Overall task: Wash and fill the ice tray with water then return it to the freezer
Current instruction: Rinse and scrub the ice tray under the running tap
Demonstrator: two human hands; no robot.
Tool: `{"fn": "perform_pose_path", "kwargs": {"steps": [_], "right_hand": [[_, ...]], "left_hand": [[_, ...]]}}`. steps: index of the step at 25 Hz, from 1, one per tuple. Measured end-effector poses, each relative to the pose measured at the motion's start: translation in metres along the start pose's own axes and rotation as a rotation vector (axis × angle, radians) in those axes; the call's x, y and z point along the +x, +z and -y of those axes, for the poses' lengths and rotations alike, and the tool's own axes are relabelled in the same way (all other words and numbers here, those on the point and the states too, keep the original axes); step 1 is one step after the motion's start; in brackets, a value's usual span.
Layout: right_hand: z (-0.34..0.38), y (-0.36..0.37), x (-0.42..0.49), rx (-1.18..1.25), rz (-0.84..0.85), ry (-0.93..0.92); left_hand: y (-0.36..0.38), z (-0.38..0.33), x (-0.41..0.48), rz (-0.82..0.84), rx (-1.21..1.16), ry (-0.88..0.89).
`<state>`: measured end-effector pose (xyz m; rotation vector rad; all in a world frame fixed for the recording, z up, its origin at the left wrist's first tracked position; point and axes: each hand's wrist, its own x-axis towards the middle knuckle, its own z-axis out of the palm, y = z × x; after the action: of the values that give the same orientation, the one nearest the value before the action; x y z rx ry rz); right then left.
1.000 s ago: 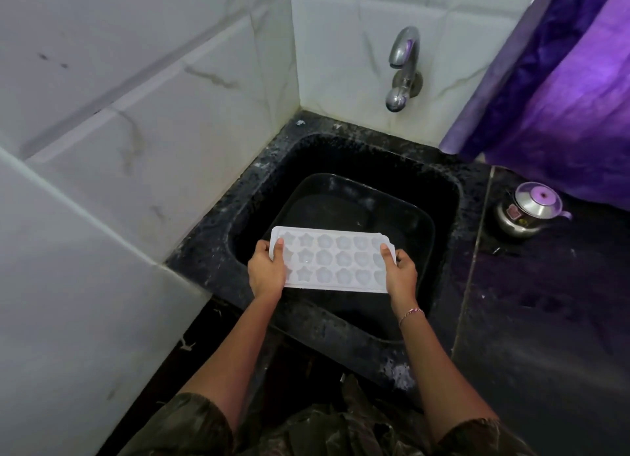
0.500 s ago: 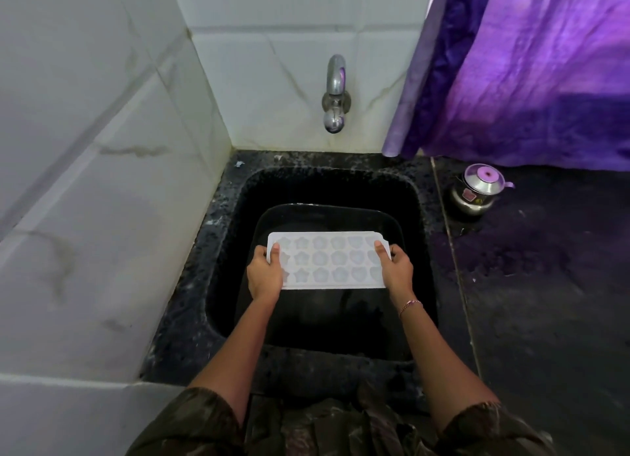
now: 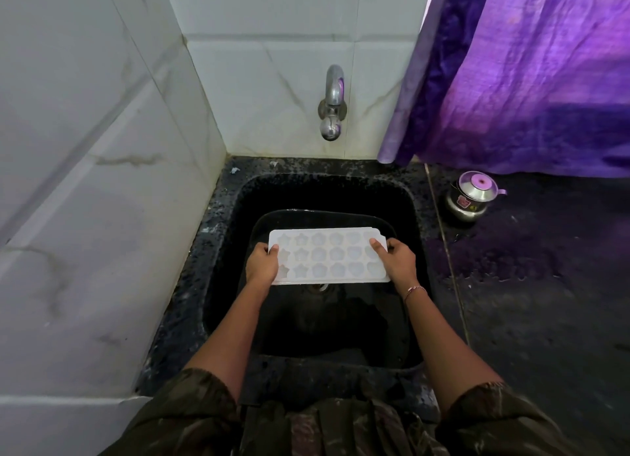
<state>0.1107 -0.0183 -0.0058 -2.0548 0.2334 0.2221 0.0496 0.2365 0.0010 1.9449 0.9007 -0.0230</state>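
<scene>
We count one tray (image 3: pixel 329 256), its moulds (image 3: pixel 319 270) in three rows of six; two hands, the left hand (image 3: pixel 261 263) at its 9 o'clock, the right hand (image 3: pixel 397 261) at 3; one tap (image 3: pixel 332 104) at 12; one sink (image 3: pixel 213 251); one pot (image 3: pixel 472 196) at 2; one curtain (image 3: pixel 528 80); one bracelet (image 3: pixel 414 290).

Only one view is being supplied, from a wide-angle camera riding on the person's head. It is facing forward and steeply downward, looking past the forearms (image 3: pixel 231 336) into the black sink (image 3: pixel 214 244), which is sitting at centre frame at close range. The left hand (image 3: pixel 261 263) and right hand (image 3: pixel 397 261), gripping the ice tray (image 3: pixel 329 257), are falling just above centre, near the lens. The tap (image 3: pixel 332 104) and tiled wall (image 3: pixel 272 80) are filling the upper frame. The purple curtain (image 3: pixel 528 80) is occupying the upper right, with the dark table (image 3: pixel 545 302) below it. Tile joints at left are slanting toward the frame's edge.
</scene>
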Motion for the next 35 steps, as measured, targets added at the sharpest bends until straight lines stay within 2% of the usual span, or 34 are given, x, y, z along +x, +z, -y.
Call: {"fn": "perform_pose_path", "kwargs": {"steps": [4, 6, 10, 14, 19, 24, 35], "right_hand": [[-0.004, -0.004, 0.017, -0.010, 0.046, 0.047], [-0.008, -0.006, 0.027, 0.016, 0.093, 0.074], [-0.009, -0.006, 0.044, 0.082, 0.212, 0.122], [-0.010, -0.007, 0.054, 0.082, 0.284, 0.138], [-0.010, -0.005, 0.053, 0.028, 0.218, 0.072], [-0.006, -0.004, 0.050, -0.027, 0.165, -0.051], [0.007, -0.005, 0.038, -0.021, 0.057, -0.142]], "left_hand": [[-0.010, -0.001, 0.012, 0.229, -0.117, -0.095], [-0.012, -0.003, 0.016, 0.288, -0.118, -0.134], [-0.008, -0.004, 0.027, 0.231, -0.113, -0.143], [-0.001, -0.006, 0.037, 0.094, 0.027, -0.119], [0.007, -0.007, 0.035, 0.006, 0.142, -0.060], [0.008, -0.008, 0.032, -0.042, 0.163, -0.030], [0.001, -0.015, 0.028, -0.099, 0.131, 0.077]]}}
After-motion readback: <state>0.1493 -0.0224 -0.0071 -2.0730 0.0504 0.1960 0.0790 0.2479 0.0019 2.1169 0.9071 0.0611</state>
